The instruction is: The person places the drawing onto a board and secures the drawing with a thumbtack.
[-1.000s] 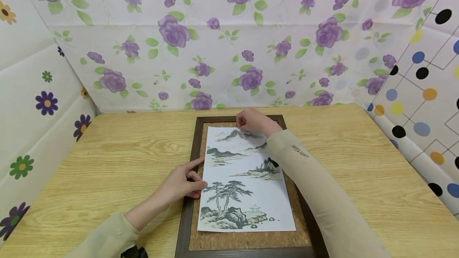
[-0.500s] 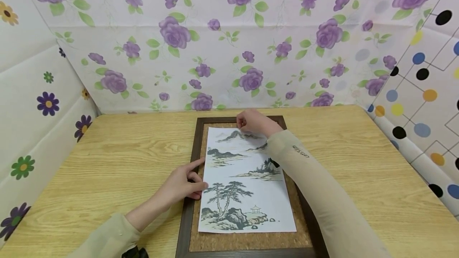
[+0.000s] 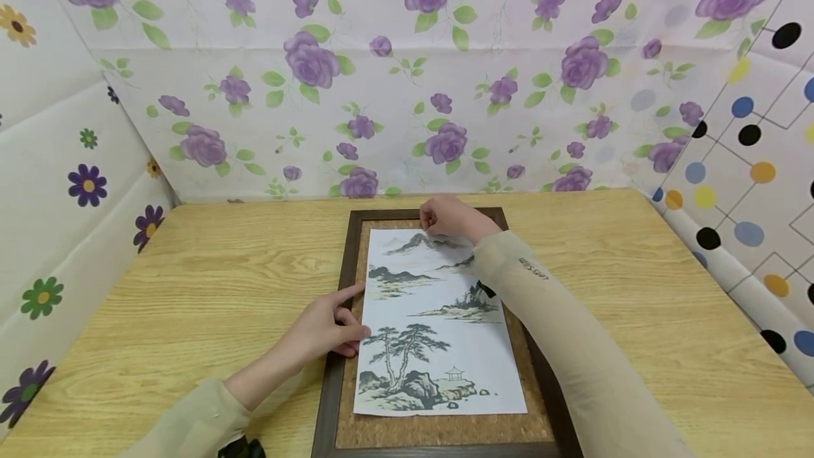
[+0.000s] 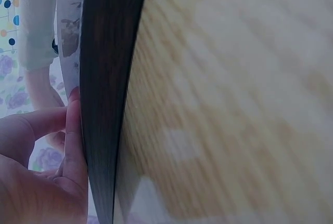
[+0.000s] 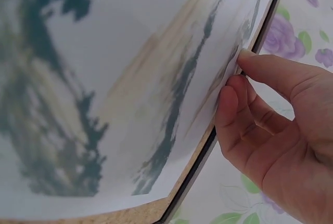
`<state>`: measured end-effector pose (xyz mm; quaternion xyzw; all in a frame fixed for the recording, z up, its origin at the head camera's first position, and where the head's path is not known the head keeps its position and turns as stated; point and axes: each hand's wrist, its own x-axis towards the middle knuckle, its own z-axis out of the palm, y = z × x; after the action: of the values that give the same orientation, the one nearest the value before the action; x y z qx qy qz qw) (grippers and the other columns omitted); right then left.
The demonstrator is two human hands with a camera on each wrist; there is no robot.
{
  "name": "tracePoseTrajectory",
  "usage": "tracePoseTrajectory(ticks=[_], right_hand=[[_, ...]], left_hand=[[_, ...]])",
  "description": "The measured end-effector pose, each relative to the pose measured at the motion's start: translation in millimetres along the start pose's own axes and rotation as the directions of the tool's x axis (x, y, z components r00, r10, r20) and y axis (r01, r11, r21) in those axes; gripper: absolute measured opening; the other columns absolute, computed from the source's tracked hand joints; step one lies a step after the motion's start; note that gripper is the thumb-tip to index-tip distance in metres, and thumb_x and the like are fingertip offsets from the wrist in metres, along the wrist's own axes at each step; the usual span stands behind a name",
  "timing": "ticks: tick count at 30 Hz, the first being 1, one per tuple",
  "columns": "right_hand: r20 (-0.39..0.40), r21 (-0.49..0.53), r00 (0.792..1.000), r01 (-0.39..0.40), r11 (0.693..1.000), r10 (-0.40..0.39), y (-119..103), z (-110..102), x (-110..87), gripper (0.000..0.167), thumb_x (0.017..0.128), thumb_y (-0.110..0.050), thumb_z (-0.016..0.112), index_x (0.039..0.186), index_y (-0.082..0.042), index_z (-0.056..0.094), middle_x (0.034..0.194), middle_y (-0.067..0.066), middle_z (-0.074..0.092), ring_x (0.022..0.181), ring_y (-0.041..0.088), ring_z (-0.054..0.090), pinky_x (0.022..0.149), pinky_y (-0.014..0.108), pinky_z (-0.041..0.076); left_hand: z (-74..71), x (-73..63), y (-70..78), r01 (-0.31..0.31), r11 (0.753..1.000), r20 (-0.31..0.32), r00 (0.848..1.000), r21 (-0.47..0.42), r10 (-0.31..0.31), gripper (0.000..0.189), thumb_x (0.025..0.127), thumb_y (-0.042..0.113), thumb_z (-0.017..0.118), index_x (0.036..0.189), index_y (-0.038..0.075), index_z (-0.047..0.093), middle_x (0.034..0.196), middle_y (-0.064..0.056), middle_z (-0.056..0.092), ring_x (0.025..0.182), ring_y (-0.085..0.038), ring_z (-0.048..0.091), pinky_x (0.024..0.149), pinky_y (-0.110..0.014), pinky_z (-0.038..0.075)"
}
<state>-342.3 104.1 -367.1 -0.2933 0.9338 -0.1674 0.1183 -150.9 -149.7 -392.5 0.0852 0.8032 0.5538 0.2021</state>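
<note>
A sheet of paper with a printed ink landscape (image 3: 432,366) lies on the cork board (image 3: 445,433), inside its dark brown frame (image 3: 331,387). At the sheet's left edge my left hand (image 3: 321,327) touches the paper with an outstretched forefinger and the thumb; its other fingers bend beneath, over the frame. My right hand (image 3: 451,218) reaches across to the top of the sheet. In the right wrist view, the thumb and fingers of that right hand (image 5: 281,125) pinch the paper's top edge. Whether something small sits between those fingertips is hidden.
The board lies on a light wooden table (image 3: 242,267). Behind it hangs a cloth with purple roses (image 3: 381,90). Patterned cloths with flowers (image 3: 76,232) and coloured dots (image 3: 750,196) close off the left and right sides.
The whole head view has shifted very slightly downward. Both hands and the paper keep the same places on the board.
</note>
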Motion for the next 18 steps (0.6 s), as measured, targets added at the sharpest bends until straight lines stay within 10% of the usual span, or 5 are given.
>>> tracePoseTrajectory(ticks=[18], right_hand=[[-0.027, -0.059, 0.999, 0.021, 0.998, -0.023, 1.3, 3.1, -3.0, 0.006, 0.094, -0.009, 0.066, 0.089, -0.01, 0.068, 0.087, 0.004, 0.064, 0.078, 0.017, 0.051, 0.073, 0.031, 0.045]], left_hand=[[-0.9, 1.8, 1.6, 0.024, 1.0, 0.018, 1.0, -0.002, -0.024, 0.083, 0.088, 0.006, 0.071, 0.156, 0.001, 0.024, 0.076, -0.01, 0.071, 0.058, -0.015, 0.067, 0.06, -0.036, 0.063]])
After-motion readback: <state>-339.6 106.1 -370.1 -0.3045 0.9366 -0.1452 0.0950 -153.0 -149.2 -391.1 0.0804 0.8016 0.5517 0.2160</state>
